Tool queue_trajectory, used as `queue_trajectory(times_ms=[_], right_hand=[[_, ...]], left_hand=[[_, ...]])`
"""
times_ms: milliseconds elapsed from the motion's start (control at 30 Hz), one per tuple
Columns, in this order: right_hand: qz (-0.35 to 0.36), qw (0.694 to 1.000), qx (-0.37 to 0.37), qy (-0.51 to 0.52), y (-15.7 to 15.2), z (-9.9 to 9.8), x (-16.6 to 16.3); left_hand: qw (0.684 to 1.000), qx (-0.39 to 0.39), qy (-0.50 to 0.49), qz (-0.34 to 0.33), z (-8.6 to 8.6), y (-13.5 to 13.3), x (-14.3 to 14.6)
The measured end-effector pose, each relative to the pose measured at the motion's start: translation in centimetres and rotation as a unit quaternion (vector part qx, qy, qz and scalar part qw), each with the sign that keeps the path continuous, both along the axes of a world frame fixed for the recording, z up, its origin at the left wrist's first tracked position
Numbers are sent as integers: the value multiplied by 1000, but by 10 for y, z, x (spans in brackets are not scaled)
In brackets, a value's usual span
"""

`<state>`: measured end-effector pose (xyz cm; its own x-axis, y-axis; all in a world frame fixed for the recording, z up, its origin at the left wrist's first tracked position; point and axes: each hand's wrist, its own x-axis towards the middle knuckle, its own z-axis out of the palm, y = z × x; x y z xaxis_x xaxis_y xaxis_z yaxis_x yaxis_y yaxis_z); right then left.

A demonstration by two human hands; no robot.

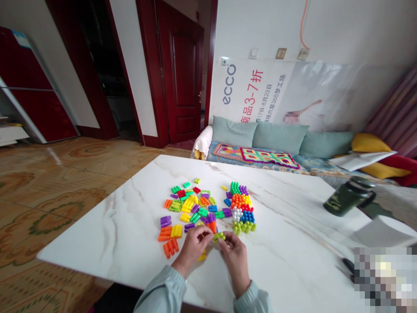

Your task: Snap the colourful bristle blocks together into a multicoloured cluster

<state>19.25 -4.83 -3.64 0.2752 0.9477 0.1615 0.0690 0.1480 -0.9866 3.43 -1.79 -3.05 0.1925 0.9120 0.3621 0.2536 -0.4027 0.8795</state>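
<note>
My left hand (194, 244) and my right hand (235, 252) meet above the near side of the table. Between their fingertips is a small lime green plastic building piece (219, 237), pinched from both sides. Just beyond my fingers, an orange piece (211, 226) and a purple one stand together. Left of my left hand lie yellow pieces (176, 231) and orange pieces (171, 248). A yellow piece (202, 255) is partly hidden by my left wrist. Beyond my right hand, bundled peg-like pieces sit sorted by colour, with a lime green group (244, 228) nearest.
Loose coloured pieces (189, 203) spread over the middle of the white marbled table (130, 208). A dark green lidded mug (345, 199) stands at the right, near white paper (387, 232) and a dark, blurred object (348, 264). A cushioned sofa (280, 139) is behind the table.
</note>
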Motion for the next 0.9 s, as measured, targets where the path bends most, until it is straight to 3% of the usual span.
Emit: queue_trajectory(times_ms=[167, 333, 700, 900], right_hand=[[-152, 980, 5, -128, -4, 5, 60], [-164, 948, -36, -270, -1, -1, 100], [-149, 933, 5, -328, 11, -9, 91], [-168, 922, 92, -335, 9, -11, 91]], left_hand=[[1000, -28, -3, 12, -4, 2, 0], [999, -42, -13, 8, -6, 4, 0], [999, -30, 25, 15, -10, 6, 0], [999, -31, 25, 28, -8, 6, 2]])
